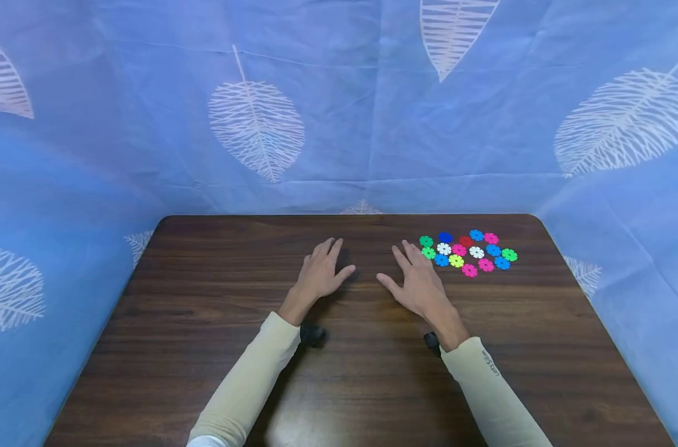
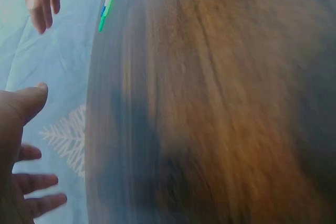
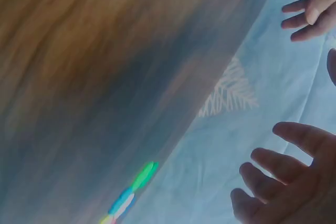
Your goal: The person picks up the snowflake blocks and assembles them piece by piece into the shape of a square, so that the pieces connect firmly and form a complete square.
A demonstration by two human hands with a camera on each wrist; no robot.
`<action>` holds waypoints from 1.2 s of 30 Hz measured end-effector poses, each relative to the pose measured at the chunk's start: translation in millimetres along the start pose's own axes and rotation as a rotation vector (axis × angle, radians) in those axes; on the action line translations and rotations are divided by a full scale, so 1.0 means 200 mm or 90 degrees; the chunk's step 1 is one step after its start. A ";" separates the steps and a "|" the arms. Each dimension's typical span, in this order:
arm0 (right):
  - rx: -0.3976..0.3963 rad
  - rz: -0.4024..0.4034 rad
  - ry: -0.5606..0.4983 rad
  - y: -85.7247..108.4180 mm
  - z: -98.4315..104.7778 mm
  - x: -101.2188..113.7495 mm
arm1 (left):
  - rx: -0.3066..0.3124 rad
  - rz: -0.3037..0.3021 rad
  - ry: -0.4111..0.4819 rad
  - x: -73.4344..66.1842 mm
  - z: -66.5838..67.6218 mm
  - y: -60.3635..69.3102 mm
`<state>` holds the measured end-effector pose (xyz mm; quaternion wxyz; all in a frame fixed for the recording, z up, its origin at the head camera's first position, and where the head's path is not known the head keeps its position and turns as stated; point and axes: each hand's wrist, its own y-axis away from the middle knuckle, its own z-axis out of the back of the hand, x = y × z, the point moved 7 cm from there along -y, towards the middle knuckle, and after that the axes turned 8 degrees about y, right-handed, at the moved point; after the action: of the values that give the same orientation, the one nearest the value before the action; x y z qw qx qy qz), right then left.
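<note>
My left hand [image 1: 319, 274] is held over the middle of the brown wooden table [image 1: 216, 347], palm down with its fingers extended and nothing in it. To its right, my right hand [image 1: 421, 287] has its fingers spread and is likewise bare. Just beyond the right fingertips lies a cluster of small notched plastic discs, among them a yellow disc [image 1: 456, 261], a white disc [image 1: 476, 252], a red disc [image 1: 465, 240] and a dark blue disc [image 1: 445, 237]. In the wrist views both hands appear raised above the tabletop. The right wrist view shows a green disc [image 3: 144, 176] near the table's edge.
Blue cloth [image 1: 339, 124] with white leaf prints hangs behind the table and at both sides. Dark wrist cameras sit under each forearm, one by the left wrist [image 1: 313, 336]. The table's far edge runs just past the discs.
</note>
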<state>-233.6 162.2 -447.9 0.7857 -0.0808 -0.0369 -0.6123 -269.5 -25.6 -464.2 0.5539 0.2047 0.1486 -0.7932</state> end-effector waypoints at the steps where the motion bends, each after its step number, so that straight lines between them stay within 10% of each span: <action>1: -0.005 -0.003 -0.005 0.00 0.01 -0.01 | 0.008 -0.003 0.003 -0.01 -0.01 -0.02; 19: 0.021 -0.102 0.024 0.07 0.04 -0.37 | 0.103 -0.136 -0.121 -0.46 -0.27 -0.31; 36: 0.028 -0.159 -0.004 -0.02 0.00 -0.59 | 0.176 -0.220 -0.177 -0.64 -0.49 -0.43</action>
<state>-266.8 274.6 -465.5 0.7050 -0.0597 -0.0625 -0.7039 -296.1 154.1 -485.6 0.3919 0.1390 -0.0061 -0.9094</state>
